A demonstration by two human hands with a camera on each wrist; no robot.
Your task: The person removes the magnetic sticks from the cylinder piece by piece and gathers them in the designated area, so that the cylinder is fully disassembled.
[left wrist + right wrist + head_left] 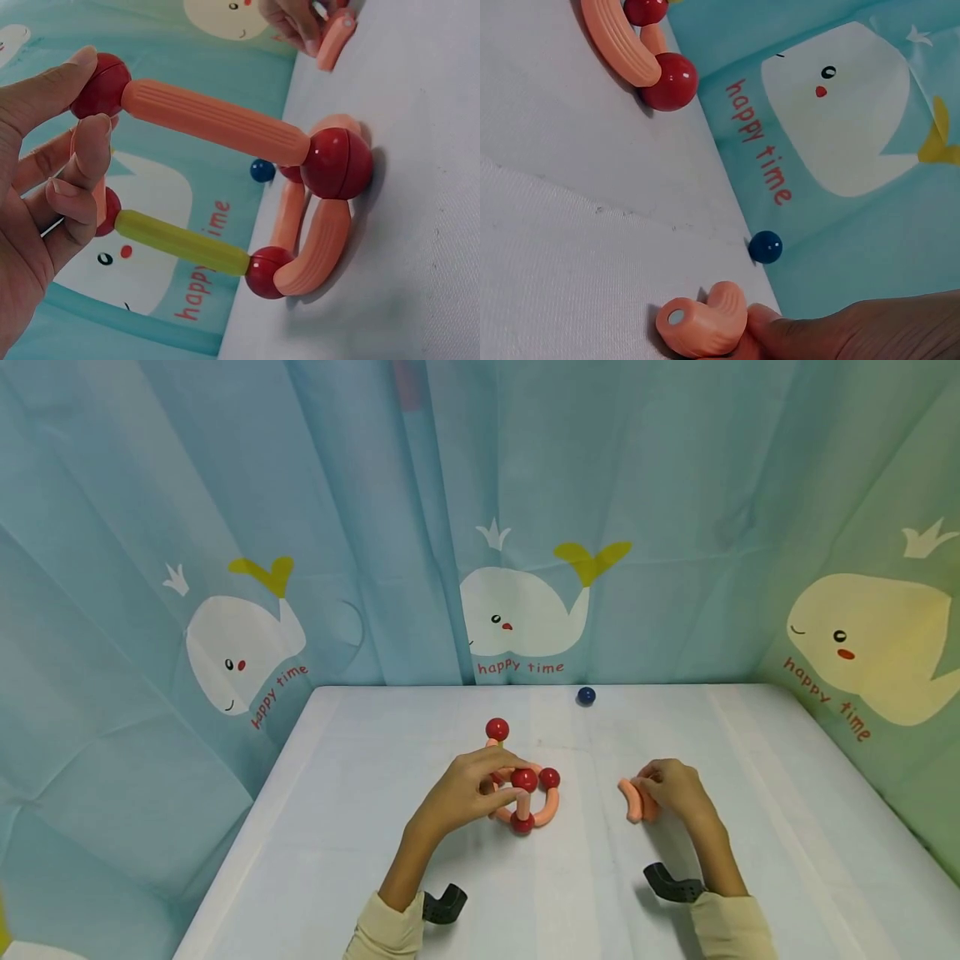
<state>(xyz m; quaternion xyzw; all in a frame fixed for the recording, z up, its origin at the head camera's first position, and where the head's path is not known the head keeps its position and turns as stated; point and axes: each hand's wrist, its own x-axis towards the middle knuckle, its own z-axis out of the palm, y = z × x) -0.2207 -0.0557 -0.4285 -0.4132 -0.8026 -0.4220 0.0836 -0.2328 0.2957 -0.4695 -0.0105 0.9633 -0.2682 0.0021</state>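
Note:
My left hand (pixel 468 789) pinches the red ball (pixel 101 88) on top of an upright orange rod (pixel 214 120). That rod's lower end meets another red ball (pixel 337 163), part of a ring of curved orange rods (pixel 322 255) and red balls on the table. From the same ring a yellow-green rod (pixel 184 244) rises to another red ball (pixel 497 729). To the right, my right hand (pixel 675 785) pinches a curved orange rod (pixel 651 808) at the table. Beside it lies another curved orange rod (pixel 632 800); a round magnet-like spot (pixel 676 316) shows on one rod end.
A dark blue ball (pixel 587 696) sits at the table's back edge. Behind the white table (pixel 315 860) hangs a blue curtain (pixel 675 510) with whale prints. Each wrist carries a black mount (pixel 446 904).

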